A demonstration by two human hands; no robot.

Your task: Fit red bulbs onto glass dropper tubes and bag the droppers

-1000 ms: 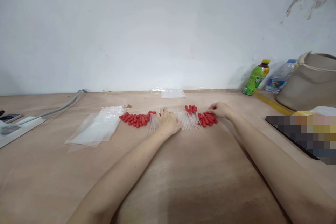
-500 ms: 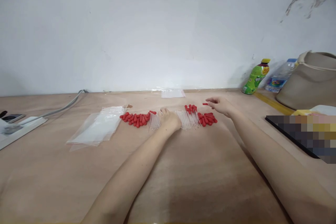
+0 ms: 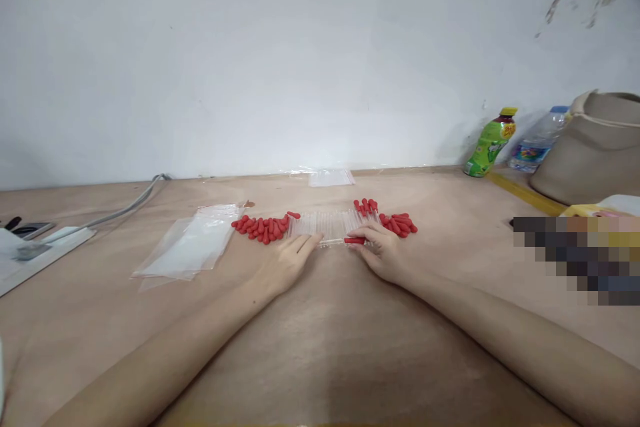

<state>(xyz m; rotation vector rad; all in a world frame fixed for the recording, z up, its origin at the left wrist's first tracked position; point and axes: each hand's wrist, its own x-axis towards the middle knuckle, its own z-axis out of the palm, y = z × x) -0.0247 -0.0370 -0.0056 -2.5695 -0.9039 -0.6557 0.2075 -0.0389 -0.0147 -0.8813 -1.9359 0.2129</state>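
My left hand is closed on one end of a clear dropper tube, held level. Between the fingertips of my right hand is a red rubber dropper bulb, its mouth meeting or almost meeting the tube's right end. Just behind both hands lies a row of clear dropper tubes, side by side. Red bulbs sit in a heap to the left and a smaller heap to the right. Several bulbs are at the row's right far end, and one bulb at its left.
Clear plastic bags lie at the left, another bag by the wall. A cable runs to a white object at far left. A green bottle, a water bottle and a beige bin stand at the back right.
My left hand has drawn back from the row, now with a tube in it. My right hand has come left and nearer with the red bulb, bringing it to the tube's end.
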